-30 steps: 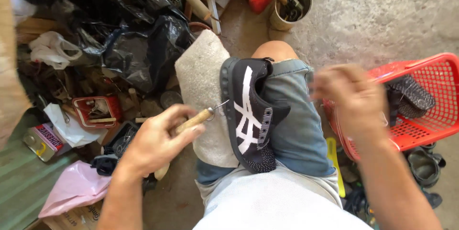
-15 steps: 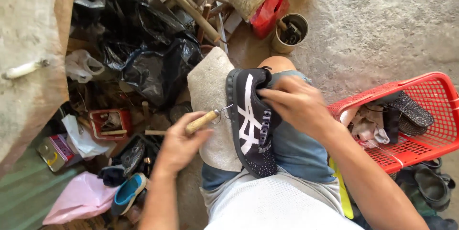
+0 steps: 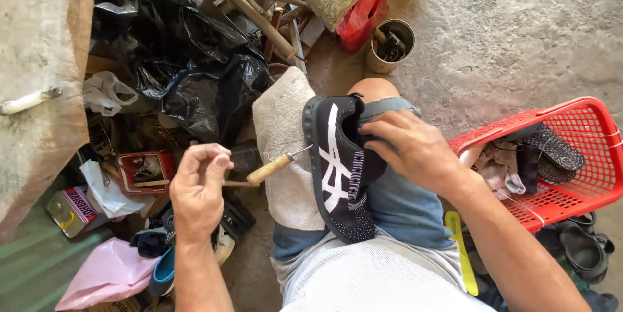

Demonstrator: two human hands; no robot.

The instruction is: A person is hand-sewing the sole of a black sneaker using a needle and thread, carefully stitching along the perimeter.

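Shoe on our knee, awl resting, thread pinched.

We've got the black shoe with white stripes (image 3: 341, 166) lying on its side across our lap, sole edge turned left against the grey cloth pad (image 3: 285, 150) draped over the thigh. Our right hand (image 3: 415, 150) lies flat over the shoe's upper, fingers spread and pressing it down onto the denim. The wooden-handled awl (image 3: 276, 166) lies across the pad, its metal tip at the sole edge. Our left hand (image 3: 198, 185) hovers just left of the awl handle, thumb and forefinger pinched together, other fingers curled; what they pinch is too thin to make out. Off to the right sits a red plastic basket (image 3: 584, 124), and black plastic bags (image 3: 195, 72) pile up on the left.
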